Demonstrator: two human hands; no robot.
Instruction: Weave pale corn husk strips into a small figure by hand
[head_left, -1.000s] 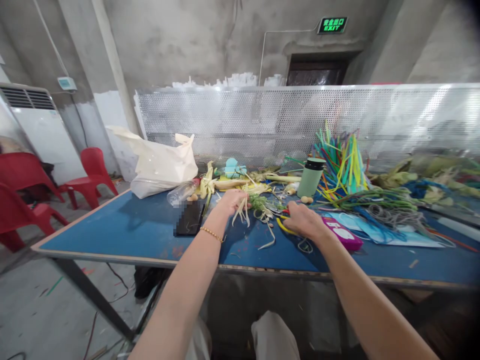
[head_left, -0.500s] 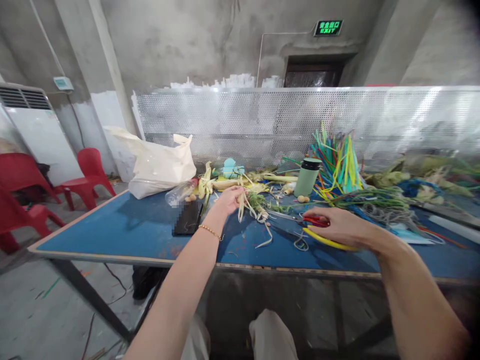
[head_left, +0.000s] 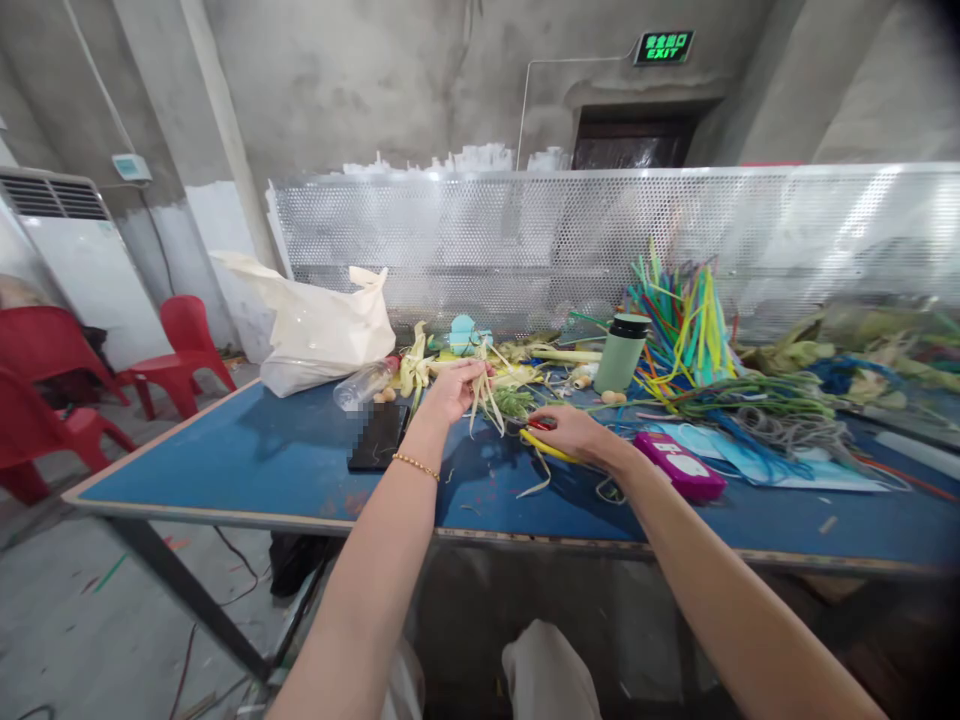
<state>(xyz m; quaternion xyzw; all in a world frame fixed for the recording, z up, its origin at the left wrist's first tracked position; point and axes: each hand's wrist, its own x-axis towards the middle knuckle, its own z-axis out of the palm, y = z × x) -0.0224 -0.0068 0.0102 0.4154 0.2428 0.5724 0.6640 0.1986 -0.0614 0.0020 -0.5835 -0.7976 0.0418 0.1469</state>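
Observation:
My left hand (head_left: 452, 392) is closed in a pinch on pale corn husk strips (head_left: 489, 402), whose loose ends hang down over the table. Just to the right, my right hand (head_left: 566, 432) grips scissors (head_left: 553, 447) with red and yellow handles. Their blades point toward the husk and are mostly hidden by the hand and the plant pieces. A green leafy sprig (head_left: 516, 402) lies between the two hands. One curled husk strip (head_left: 535, 484) rests on the blue table (head_left: 247, 460) below the scissors.
A white plastic bag (head_left: 322, 335), a clear bottle (head_left: 365, 385) and a black phone-like slab (head_left: 381, 437) are on the left. A green tumbler (head_left: 621, 358), bundled coloured strips (head_left: 694, 330), a purple box (head_left: 679, 466) and blue masks (head_left: 802, 465) are on the right. A perforated metal screen (head_left: 450, 240) stands behind.
My right hand has moved left with the scissors, close to the husk strips. The purple box, formerly behind my right arm, now shows. My left hand keeps its pinch, slightly higher.

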